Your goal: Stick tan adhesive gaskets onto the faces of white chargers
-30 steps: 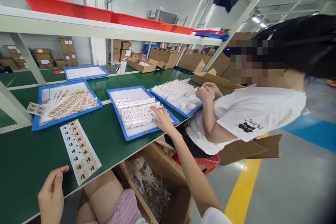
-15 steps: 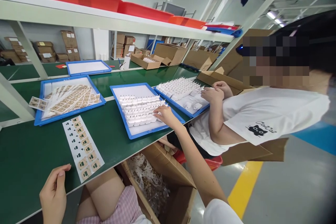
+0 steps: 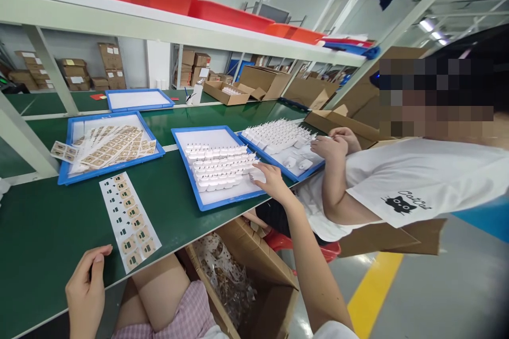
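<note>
The right hand (image 3: 274,183) is displaced: its fingertips, previously over the rows of white pieces (image 3: 218,167), now stand at the rows' right-hand end, nearer the right edge of the blue-rimmed tray (image 3: 210,136). The camera view is turned leftward: the scene sits farther right, and a white object (image 3: 3,188) newly shows at the left edge.

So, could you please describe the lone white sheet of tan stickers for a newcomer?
On the green tabletop, look between the wearer's left hand and the middle blue-rimmed tray of white pieces. There, the white rectangular sheet of tan stickers slants toward the front edge. Unlike similar sheets heaped in the left blue-rimmed tray, it lies alone.
</note>
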Demonstrator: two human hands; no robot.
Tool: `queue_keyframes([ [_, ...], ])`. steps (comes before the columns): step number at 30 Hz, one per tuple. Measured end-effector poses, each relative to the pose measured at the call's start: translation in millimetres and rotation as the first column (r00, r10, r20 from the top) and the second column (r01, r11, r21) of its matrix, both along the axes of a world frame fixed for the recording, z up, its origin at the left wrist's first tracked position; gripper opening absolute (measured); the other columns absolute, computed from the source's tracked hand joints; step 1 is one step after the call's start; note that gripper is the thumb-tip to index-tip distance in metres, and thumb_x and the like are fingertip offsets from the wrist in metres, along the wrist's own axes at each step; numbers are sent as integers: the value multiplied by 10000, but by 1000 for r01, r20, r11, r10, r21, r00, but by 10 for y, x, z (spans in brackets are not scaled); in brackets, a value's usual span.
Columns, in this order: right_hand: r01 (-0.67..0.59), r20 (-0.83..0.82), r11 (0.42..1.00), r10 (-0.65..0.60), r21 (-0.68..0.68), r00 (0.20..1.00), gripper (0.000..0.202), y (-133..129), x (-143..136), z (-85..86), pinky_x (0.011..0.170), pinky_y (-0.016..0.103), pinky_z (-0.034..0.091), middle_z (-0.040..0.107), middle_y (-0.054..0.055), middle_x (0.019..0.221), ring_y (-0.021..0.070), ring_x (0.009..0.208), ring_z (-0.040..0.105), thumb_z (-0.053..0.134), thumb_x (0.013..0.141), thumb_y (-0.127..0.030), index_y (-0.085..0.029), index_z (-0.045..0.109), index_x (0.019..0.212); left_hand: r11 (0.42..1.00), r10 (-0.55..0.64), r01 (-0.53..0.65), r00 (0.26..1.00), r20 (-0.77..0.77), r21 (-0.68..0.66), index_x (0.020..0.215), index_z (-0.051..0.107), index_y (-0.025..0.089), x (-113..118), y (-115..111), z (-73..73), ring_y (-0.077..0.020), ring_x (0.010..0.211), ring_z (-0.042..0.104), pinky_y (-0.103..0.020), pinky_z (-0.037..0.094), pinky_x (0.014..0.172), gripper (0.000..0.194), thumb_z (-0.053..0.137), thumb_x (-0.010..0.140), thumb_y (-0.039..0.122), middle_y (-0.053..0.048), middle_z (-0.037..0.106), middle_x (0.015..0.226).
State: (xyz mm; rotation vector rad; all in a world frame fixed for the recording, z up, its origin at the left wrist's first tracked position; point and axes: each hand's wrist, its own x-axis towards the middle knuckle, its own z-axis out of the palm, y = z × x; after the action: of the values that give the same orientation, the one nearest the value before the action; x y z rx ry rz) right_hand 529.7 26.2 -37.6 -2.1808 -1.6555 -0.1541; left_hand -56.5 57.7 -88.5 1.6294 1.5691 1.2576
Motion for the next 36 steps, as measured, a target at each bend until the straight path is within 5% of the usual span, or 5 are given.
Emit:
queue_keyframes([
  [8,90,-97,984,-105,-152,990,567,-53,135,-62,1022,422,541,728,184,1299,334,1145,721,683,748,-192,-147,666,1313,1000,-9,9,1000,-27,19,941,729,224,1,-18,12,-267,1029,715,-341,535,856,403,507,951,560,-52,777,1033],
  [15,76,-126,972,-106,-224,986,501,-89,177,85,920,346,574,779,111,1183,278,1022,750,699,744,-183,-173,708,1244,1000,-14,14,1000,-4,7,927,736,227,12,-18,37,-268,1029,715,-345,536,877,387,529,931,553,-49,777,1022],
  [19,70,-52,970,-84,-235,995,412,-59,69,205,927,363,554,787,100,1046,277,998,729,674,728,-97,-178,740,1127,1000,-17,17,1000,-2,-5,929,741,231,22,-26,34,-265,1029,715,-336,539,861,394,533,928,564,-45,777,1028],
  [27,91,27,968,-87,-232,996,227,113,-217,387,934,444,531,776,133,876,358,1068,681,802,729,-195,-194,780,955,999,-43,44,999,-6,27,938,734,227,23,-68,44,-262,1031,708,-326,527,844,396,525,951,563,-53,771,1024],
  [36,117,-204,969,-162,-219,965,234,208,-459,396,667,295,570,751,46,664,198,541,716,655,902,-388,-171,738,931,997,-59,60,998,-11,56,928,743,223,51,-78,65,-243,988,716,-307,540,822,385,508,973,525,-57,772,1000],
])
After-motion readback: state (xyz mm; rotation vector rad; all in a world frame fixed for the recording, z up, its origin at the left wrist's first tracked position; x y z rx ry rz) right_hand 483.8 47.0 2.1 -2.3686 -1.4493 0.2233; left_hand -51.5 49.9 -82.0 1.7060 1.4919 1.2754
